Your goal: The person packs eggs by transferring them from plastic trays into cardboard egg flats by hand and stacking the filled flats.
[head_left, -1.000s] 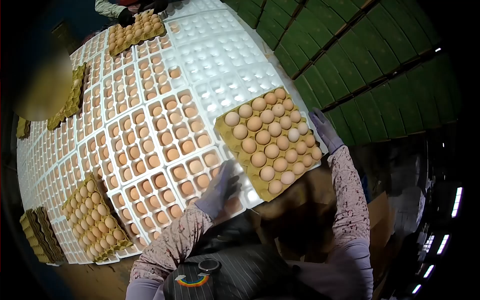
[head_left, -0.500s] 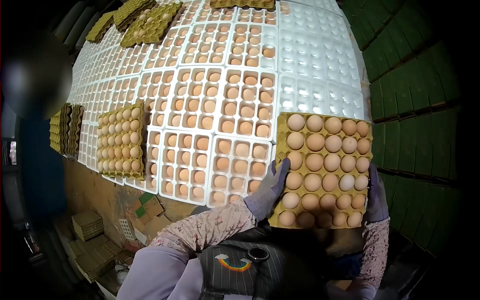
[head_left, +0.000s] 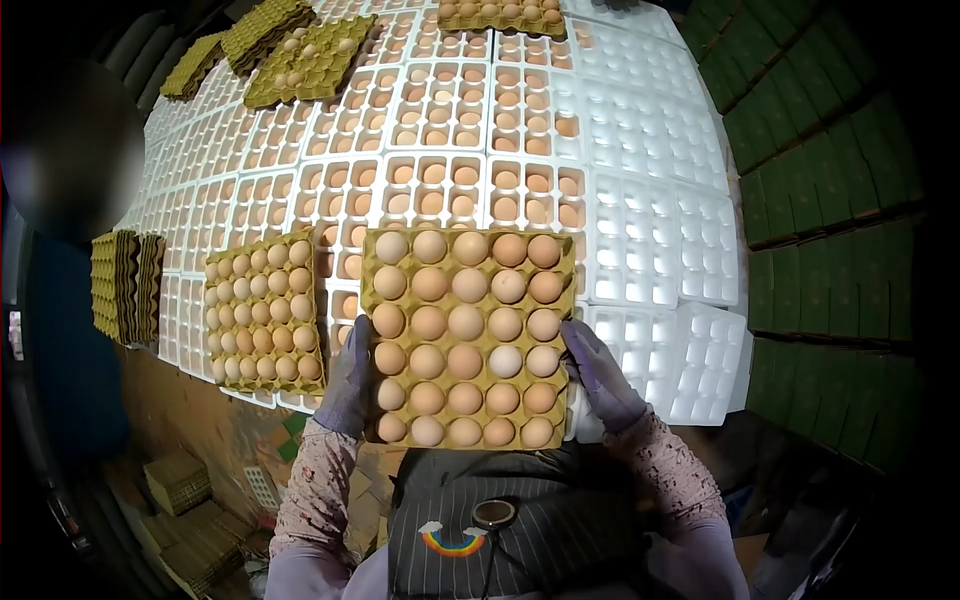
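A yellow pulp tray full of brown eggs (head_left: pixel 465 340) is held level in front of my body. My left hand (head_left: pixel 345 385), in a pale purple glove, grips its left edge. On the right edge my right hand (head_left: pixel 600 378), gloved the same way, presses with its fingers. Beneath and beyond the tray lie white foam trays with eggs in their cells (head_left: pixel 436 190). To the right, white foam trays without eggs (head_left: pixel 645 240) show beside my right hand. Another full pulp tray of eggs (head_left: pixel 263 312) rests on the foam trays to the left.
Nearly emptied pulp trays (head_left: pixel 310 62) lie at the back left, near stacked pulp trays (head_left: pixel 265 30). Another egg tray (head_left: pixel 505 14) sits at the far edge. More stacked pulp trays (head_left: pixel 125 287) stand at the left. Green stacked boxes (head_left: pixel 810 220) line the right side.
The egg tray has moved left, from over the right-hand foam trays to in front of my body. My left hand has gone from open beside it to gripping its edge. The view has turned.
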The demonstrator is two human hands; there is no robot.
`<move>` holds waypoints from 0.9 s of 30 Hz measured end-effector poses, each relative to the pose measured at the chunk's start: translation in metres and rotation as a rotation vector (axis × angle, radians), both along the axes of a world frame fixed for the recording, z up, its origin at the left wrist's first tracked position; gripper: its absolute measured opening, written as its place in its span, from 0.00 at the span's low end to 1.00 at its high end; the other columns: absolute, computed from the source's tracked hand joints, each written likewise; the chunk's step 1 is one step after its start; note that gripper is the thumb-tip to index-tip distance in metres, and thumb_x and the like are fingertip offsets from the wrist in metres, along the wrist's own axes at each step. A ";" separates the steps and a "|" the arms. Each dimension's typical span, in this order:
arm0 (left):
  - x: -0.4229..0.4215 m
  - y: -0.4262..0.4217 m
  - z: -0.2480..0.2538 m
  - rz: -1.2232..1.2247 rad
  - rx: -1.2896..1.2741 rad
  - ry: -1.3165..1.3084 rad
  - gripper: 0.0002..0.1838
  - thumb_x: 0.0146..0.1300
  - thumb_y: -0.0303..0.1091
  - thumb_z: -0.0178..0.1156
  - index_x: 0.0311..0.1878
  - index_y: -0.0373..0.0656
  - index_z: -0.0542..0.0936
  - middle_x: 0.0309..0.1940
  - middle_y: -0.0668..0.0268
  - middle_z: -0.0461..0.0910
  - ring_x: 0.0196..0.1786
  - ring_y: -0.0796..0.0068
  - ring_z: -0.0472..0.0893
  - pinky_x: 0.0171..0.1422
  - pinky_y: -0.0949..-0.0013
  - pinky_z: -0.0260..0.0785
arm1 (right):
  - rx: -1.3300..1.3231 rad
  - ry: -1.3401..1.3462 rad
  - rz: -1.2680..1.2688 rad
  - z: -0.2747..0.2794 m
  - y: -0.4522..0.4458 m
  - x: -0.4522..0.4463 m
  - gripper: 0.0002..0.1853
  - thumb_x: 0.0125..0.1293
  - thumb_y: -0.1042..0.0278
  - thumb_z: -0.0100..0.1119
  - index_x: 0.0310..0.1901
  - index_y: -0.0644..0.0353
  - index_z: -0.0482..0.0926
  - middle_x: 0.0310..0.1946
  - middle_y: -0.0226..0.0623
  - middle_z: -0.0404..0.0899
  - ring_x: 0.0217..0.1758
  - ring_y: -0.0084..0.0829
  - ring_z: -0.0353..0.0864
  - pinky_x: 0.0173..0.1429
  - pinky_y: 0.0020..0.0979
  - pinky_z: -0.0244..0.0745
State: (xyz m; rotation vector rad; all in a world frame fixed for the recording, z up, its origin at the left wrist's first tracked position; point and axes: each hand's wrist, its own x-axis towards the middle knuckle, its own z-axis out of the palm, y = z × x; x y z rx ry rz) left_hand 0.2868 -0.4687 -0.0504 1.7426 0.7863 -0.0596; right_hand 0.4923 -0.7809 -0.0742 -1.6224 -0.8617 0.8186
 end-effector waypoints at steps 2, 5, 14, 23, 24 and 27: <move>-0.006 0.018 -0.019 0.156 -0.220 0.012 0.30 0.79 0.50 0.47 0.74 0.38 0.64 0.65 0.55 0.76 0.64 0.66 0.76 0.66 0.64 0.71 | 0.044 -0.047 -0.010 -0.002 0.015 -0.004 0.27 0.77 0.65 0.47 0.76 0.61 0.63 0.72 0.48 0.65 0.74 0.40 0.68 0.75 0.34 0.63; 0.006 0.040 -0.020 0.238 -0.169 -0.067 0.25 0.79 0.41 0.50 0.72 0.38 0.69 0.66 0.56 0.76 0.65 0.65 0.76 0.68 0.65 0.69 | -0.243 0.619 -0.389 0.029 0.054 0.011 0.26 0.75 0.61 0.55 0.71 0.61 0.68 0.66 0.50 0.71 0.67 0.48 0.73 0.73 0.39 0.65; 0.105 0.103 -0.011 -0.487 0.715 -0.280 0.24 0.65 0.33 0.67 0.65 0.48 0.80 0.61 0.57 0.81 0.63 0.53 0.78 0.70 0.58 0.71 | -0.110 0.058 -0.347 0.033 0.121 0.084 0.22 0.70 0.66 0.65 0.64 0.58 0.80 0.60 0.37 0.81 0.58 0.30 0.82 0.65 0.33 0.78; 0.134 0.117 0.001 -0.075 -0.190 -0.095 0.20 0.75 0.44 0.58 0.60 0.40 0.79 0.52 0.64 0.80 0.55 0.69 0.83 0.60 0.65 0.76 | -0.770 -0.725 0.239 0.053 0.162 0.090 0.26 0.66 0.40 0.62 0.56 0.51 0.81 0.49 0.40 0.81 0.52 0.41 0.83 0.61 0.42 0.75; 0.140 0.097 0.021 -0.399 0.234 -0.024 0.21 0.71 0.45 0.63 0.62 0.44 0.79 0.51 0.62 0.79 0.54 0.70 0.82 0.57 0.64 0.76 | -0.761 -0.678 0.236 0.056 0.161 0.092 0.27 0.67 0.40 0.62 0.59 0.51 0.80 0.51 0.39 0.80 0.51 0.40 0.84 0.59 0.41 0.77; 0.144 0.079 0.010 -0.645 0.761 0.053 0.23 0.68 0.43 0.66 0.63 0.45 0.78 0.51 0.62 0.79 0.52 0.73 0.82 0.53 0.66 0.76 | -0.764 -0.242 0.059 0.070 0.158 0.099 0.27 0.68 0.49 0.64 0.64 0.53 0.75 0.54 0.38 0.79 0.48 0.37 0.86 0.54 0.39 0.80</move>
